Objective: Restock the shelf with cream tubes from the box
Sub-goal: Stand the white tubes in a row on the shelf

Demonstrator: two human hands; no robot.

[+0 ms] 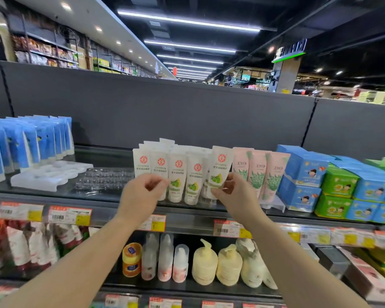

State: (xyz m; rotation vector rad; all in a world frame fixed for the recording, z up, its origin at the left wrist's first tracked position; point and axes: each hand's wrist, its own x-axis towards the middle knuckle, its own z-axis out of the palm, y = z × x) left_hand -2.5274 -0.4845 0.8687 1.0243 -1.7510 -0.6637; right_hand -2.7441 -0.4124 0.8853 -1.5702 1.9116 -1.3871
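Tubes: we are looking at a row of white cream tubes point(178, 176) standing cap-down on the top shelf point(102, 196), faces outward so shoppers are meeting the label first.
Right hand: our right hand point(231, 187) is pinching one white tube point(219, 168) by its lower end, thumb and fingers clamped on it, and is holding it tilted at the right end of the row — we judge it is being slotted into the gap beside the pink tubes point(260, 172).
Left hand: our left hand point(142, 192) is hovering in front of the left tubes with its fingers curled toward the thumb; whether that grip is touching a tube or holding nothing, we cannot tell.
Box: the source box is not showing in this view.
Labels: each white tube is carrying a round red emblem, lines of Chinese text too small to read, and a green fruit picture; the pink tubes are showing green aloe leaves.
Neighbours: blue tubes point(31, 141) are standing well to the left, blue and green cartons point(320, 185) to the right — each product is keeping its own block.
Price tags: red, white and yellow tags point(69, 215) are lining the shelf edge, barcodes visible, figures blurred.
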